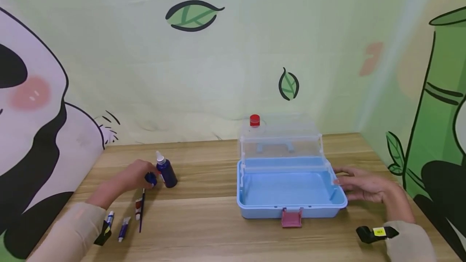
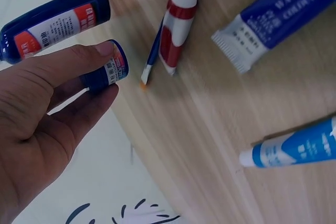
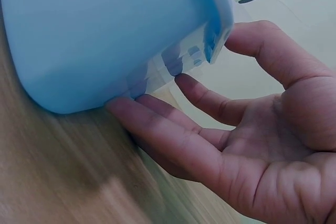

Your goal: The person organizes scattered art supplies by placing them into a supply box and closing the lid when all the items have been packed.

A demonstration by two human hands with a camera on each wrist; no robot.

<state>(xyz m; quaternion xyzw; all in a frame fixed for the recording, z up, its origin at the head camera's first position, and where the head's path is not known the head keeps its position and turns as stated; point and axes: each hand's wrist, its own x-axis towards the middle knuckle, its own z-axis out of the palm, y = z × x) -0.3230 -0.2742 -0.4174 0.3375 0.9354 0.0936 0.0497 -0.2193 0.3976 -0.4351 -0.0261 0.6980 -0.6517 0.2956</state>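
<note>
The left hand (image 1: 135, 176) pinches a little blue pot (image 1: 151, 179) — blue bottle (image 1: 167, 174) at its three o'clock. The right hand (image 1: 367, 185), fingers spread, touches the blue box (image 1: 260, 212) at nine o'clock.

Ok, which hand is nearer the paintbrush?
Left. The left hand, holding a small blue container, is just beyond the paintbrush, near its bristle end. The right hand is much farther off, at the right side of the blue box.

Playroom-like setting, panda-print backdrop (image 1: 233, 60), wooden tabletop (image 1: 204, 225)
</note>
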